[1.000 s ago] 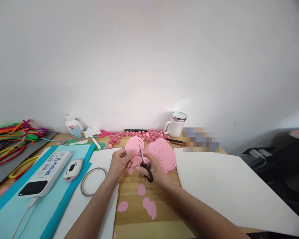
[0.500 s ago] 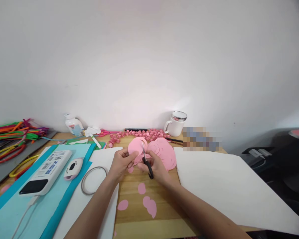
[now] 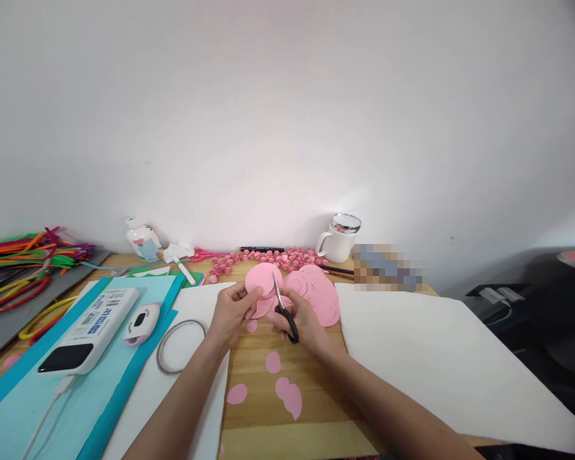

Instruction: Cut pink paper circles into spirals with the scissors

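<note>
Between thumb and fingers, my left hand pinches a pink paper circle by its lower edge. My right hand is closed around the black handles of a pair of scissors. Their metal blades point up and away, lying against the right side of the circle. Just behind and to the right, a pile of pink paper circles rests on the table. Small pink paper scraps lie on the wood below my hands.
Rolled pink paper pieces line the back by the wall, with a white mug to their right. White boards flank the wooden strip. At left are a power bank, a tape ring and colourful pipe cleaners.
The pink circle has turned slightly in my left hand and shows its full face now. The scissors have shifted a little to the right, still in my right hand.
</note>
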{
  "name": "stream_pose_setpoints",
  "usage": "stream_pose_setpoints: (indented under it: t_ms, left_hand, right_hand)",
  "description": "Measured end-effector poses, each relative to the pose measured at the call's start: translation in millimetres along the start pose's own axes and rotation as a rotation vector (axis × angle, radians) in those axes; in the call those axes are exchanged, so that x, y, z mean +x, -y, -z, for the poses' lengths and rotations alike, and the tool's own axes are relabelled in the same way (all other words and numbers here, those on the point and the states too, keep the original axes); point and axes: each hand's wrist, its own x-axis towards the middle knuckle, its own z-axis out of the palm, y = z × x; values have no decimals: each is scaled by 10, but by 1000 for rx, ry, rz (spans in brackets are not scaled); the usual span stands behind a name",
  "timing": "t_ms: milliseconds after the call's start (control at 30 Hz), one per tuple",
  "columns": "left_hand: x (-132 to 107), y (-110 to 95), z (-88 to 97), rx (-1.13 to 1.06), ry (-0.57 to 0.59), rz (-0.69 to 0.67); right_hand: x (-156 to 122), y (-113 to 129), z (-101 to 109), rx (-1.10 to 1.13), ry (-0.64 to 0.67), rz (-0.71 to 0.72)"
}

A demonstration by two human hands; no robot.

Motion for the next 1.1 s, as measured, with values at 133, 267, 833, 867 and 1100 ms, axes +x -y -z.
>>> stream_pose_setpoints:
  t_ms: [133, 267, 833, 867, 1100]
  left_hand:
    - [15, 4, 5, -36, -8, 0]
    - [33, 2, 2, -101, -54, 0]
    - [15, 32, 17, 93, 41, 13]
    - [15, 34, 18, 94, 41, 15]
    - [9, 27, 11, 82, 40, 29]
  right_hand:
    - [-16, 15, -5, 16, 28, 5]
    - [-28, 1, -24, 4, 61, 11]
    - [1, -6, -8, 66, 65, 43]
    - [0, 2, -10, 65, 68, 41]
    - [2, 14, -16, 28, 58, 28]
